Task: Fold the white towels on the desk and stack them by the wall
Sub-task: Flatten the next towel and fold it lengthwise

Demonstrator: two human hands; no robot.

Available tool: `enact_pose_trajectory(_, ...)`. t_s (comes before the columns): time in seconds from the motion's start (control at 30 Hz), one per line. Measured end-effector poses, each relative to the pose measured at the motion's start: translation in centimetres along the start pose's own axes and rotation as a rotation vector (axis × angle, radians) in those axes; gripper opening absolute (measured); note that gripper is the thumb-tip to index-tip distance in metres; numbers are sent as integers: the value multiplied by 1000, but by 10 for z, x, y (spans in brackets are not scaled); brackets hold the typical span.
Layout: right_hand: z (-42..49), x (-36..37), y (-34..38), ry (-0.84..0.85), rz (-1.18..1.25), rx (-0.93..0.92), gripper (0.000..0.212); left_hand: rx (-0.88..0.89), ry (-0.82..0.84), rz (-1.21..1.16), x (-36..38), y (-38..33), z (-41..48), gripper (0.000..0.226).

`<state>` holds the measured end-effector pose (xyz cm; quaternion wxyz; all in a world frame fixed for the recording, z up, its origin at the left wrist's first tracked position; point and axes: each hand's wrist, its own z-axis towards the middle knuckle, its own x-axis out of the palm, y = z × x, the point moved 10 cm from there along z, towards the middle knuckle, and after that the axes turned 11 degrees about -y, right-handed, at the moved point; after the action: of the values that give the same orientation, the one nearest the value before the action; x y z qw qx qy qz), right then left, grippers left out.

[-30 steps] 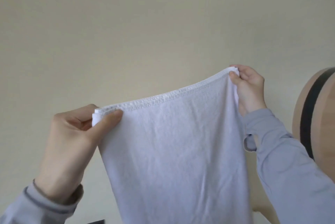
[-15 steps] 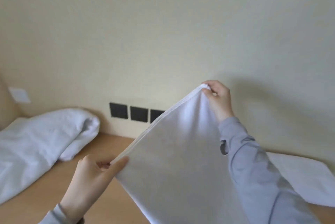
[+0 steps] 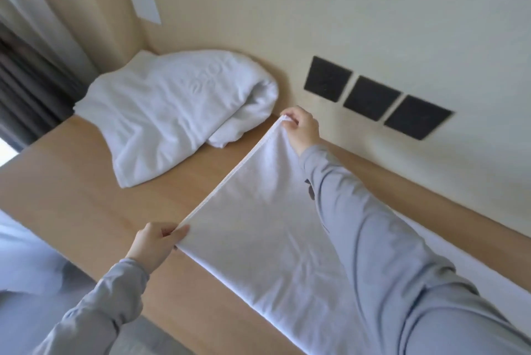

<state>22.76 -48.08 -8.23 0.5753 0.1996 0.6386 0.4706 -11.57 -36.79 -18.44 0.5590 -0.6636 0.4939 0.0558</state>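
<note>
I hold a white towel stretched over the wooden desk, its hemmed edge taut between my hands. My left hand pinches the near corner of that edge. My right hand pinches the far corner close to the wall. The towel's lower part lies on the desk and runs under my right sleeve. A second, thicker white towel lies loosely folded in the far left corner against the wall.
Three black socket plates sit on the cream wall just above the desk. A white plate is on the side wall. Dark curtains hang at the left. More white cloth lies at the right.
The towel came down from in front of the wall to the desk. My view tipped downward and leftward, bringing the desk, sockets and folded towel into sight. Both hands kept their corners.
</note>
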Motion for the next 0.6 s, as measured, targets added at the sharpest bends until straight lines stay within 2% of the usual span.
enact_pose_trajectory(0.13, 2, 82, -13, 133, -146, -30, 25, -96, 31, 172, 1, 49, 14, 27)
enact_pose_trajectory(0.2, -1, 114, -21, 171, -253, -71, 24, -39, 13, 527, -4, 59, 11, 23)
enact_pose_trajectory(0.27, -8, 138, -27, 201, -416, -125, 22, 95, -97, 838, -10, 51, 9, 24)
enact_pose_trajectory(0.3, -13, 147, -30, 218, -504, -156, 24, 156, -172, 859, -9, 40, 8, 25)
enact_pose_trajectory(0.4, -43, 161, -31, 237, -753, -307, 49, 410, -334, 656, 17, -7, 0, 42)
enact_pose_trajectory(0.43, -61, 161, -28, 234, -747, -356, 54, 509, -290, 628, 36, -23, -3, 49)
enact_pose_trajectory(0.5, -113, 158, -16, 267, -546, -498, 51, 643, -147, 622, 74, -42, -5, 57)
enact_pose_trajectory(0.6, -203, 161, -18, 483, -388, -813, 46, 669, -8, 634, 97, -31, 9, 59)
